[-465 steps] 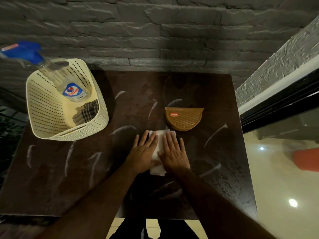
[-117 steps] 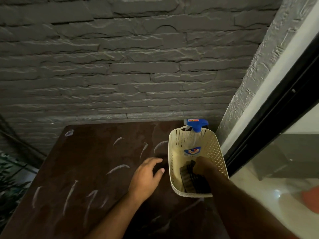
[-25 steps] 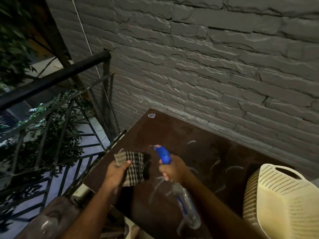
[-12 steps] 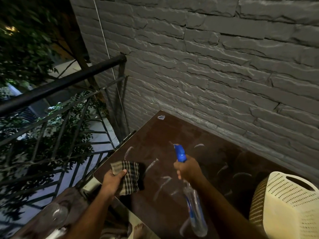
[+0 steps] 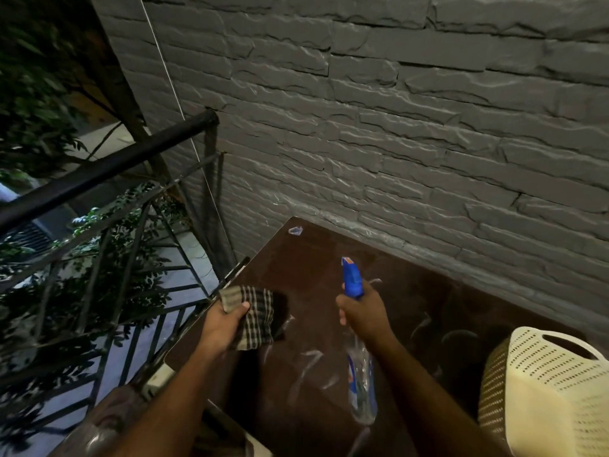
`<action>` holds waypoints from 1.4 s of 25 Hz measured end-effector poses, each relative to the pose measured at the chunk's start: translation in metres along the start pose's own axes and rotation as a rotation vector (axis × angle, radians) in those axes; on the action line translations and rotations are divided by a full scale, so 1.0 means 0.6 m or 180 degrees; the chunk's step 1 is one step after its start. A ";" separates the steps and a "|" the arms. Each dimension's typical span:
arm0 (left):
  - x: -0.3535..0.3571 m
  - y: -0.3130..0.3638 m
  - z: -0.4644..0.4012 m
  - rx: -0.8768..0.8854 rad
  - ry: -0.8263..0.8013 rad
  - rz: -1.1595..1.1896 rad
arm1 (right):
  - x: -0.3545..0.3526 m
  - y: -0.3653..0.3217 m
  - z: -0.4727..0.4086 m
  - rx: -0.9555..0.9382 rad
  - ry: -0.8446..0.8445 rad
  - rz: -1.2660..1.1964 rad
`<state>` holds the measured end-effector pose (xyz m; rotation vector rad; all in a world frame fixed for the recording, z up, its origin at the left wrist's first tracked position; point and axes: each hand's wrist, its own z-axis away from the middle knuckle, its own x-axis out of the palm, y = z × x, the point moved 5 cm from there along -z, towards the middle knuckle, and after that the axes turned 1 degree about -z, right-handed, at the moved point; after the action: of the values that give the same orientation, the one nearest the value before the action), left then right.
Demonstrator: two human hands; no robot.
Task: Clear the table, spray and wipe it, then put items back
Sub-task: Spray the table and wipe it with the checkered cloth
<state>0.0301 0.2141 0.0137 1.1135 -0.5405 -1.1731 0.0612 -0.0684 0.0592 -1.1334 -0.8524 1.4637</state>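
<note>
Over a dark brown desk [image 5: 329,258] set against a grey stone wall, the right hand [image 5: 362,316] grips a blue-headed spray bottle [image 5: 352,278] pointing toward 12 o'clock, while the left hand [image 5: 224,324] at 9 o'clock clutches a checked cloth [image 5: 255,319] by the desk's edge. Spraying would go best sweeping evenly, clear of the cream basket [image 5: 543,390] at 4 o'clock. Compared with half a second earlier, the bottle sits slightly further forward.

Both forearms were bare from wrist to the frame's bottom edge, no sleeve cuff showing on either. The left hand [image 5: 221,326] and the right hand [image 5: 362,316] wore no gloves; rings, a watch or bands could not be made out in the dim light.
</note>
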 end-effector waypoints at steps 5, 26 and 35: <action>0.060 0.098 -0.104 0.0399 -0.0160 -0.0286 | 0.024 -0.036 -0.077 -0.0016 0.0033 0.0095; 0.368 0.012 -0.524 0.1670 -0.1347 -0.4157 | 0.066 -0.028 -0.365 0.0463 0.0466 0.0173; 0.417 0.037 -0.598 0.1543 -0.0752 -0.4364 | 0.080 -0.008 -0.394 0.0386 0.0125 -0.0102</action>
<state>0.4228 0.1275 -0.1598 1.8604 -0.1690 -2.4532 0.2880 -0.0346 -0.0164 -1.0501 -0.7414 1.4425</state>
